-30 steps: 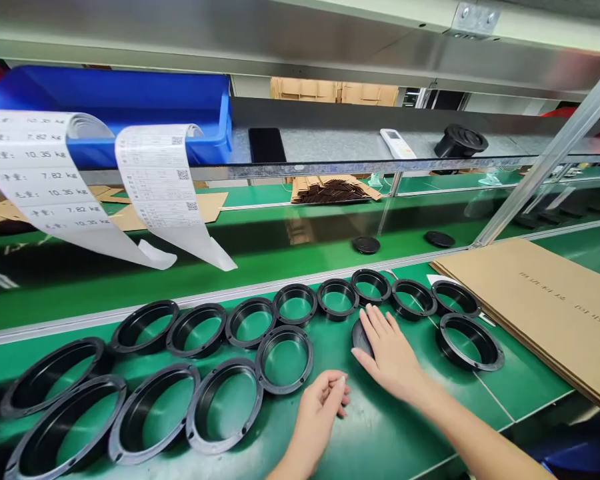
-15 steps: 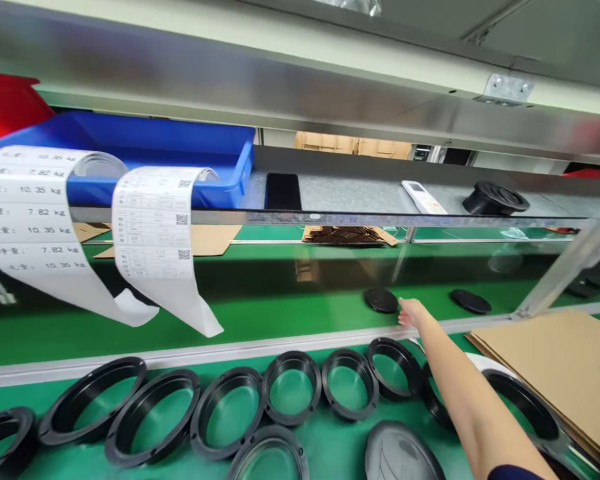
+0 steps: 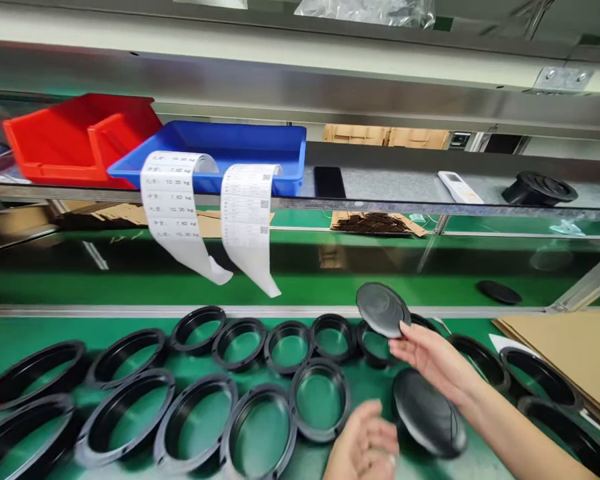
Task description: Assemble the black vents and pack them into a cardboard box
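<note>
A thin round black disc (image 3: 383, 309) is pinched at its lower right edge between the thumb and fingers of my right hand (image 3: 425, 353), raised over the bench. Below it, a larger black disc-shaped piece (image 3: 427, 413) lies on the green surface. My left hand (image 3: 364, 443) is at the bottom of the view, fingers loosely curled and apart, with nothing visible in it. Close to its left is a black ring (image 3: 321, 435), one of several lying in two rows. Another black ring (image 3: 289, 327) is in the back row.
A shelf behind carries a red bin (image 3: 55, 150), a blue tray (image 3: 300, 147) with two label rolls (image 3: 167, 200), a phone (image 3: 329, 182), a white remote (image 3: 460, 188) and a black round part (image 3: 537, 189). Cardboard sheets (image 3: 570, 347) lie right. A black disc (image 3: 499, 292) lies beyond the rail.
My right hand has picked up the disc from the green surface behind the rail and drawn it back over the rings. My left hand has come into view. The camera has turned left.
</note>
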Available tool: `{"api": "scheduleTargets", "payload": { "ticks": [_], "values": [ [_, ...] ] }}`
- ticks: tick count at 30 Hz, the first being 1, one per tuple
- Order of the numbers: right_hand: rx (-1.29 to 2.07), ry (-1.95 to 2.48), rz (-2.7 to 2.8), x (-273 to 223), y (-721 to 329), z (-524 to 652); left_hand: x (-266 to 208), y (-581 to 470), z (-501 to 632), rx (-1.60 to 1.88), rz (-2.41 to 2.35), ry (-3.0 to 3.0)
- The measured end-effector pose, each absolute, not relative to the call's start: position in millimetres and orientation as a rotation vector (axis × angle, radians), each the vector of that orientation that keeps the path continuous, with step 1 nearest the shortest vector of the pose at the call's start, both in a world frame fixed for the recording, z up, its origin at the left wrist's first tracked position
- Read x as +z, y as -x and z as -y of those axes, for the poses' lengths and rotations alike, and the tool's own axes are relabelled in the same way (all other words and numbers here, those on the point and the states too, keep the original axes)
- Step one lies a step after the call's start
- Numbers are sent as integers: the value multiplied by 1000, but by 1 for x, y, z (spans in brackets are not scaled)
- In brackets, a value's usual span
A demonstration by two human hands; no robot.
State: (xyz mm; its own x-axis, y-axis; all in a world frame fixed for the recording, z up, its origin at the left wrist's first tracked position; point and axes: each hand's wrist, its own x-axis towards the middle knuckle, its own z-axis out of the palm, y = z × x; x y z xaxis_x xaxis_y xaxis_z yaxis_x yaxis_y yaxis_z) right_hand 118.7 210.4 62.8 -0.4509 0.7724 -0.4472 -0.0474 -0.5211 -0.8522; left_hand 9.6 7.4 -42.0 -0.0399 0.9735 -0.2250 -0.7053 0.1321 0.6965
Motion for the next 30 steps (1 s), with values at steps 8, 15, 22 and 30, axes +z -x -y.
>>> {"api": "scheduleTargets", "payload": {
  "ticks": [8, 15, 22, 30],
  "values": [
    [2308, 1343, 1119, 82, -139, -13, -4, 13, 4, 1391, -326, -4],
    [948, 1182, 2304, 106, -155, -19, -2, 8, 12, 1286, -196, 26],
    [638, 1189, 2515, 71, -157, -29, 6, 6, 19, 1177, -277, -114],
    [959, 1153, 2149, 79, -162, -23, 5, 8, 18, 1138, -293, -173]
  ]
}}
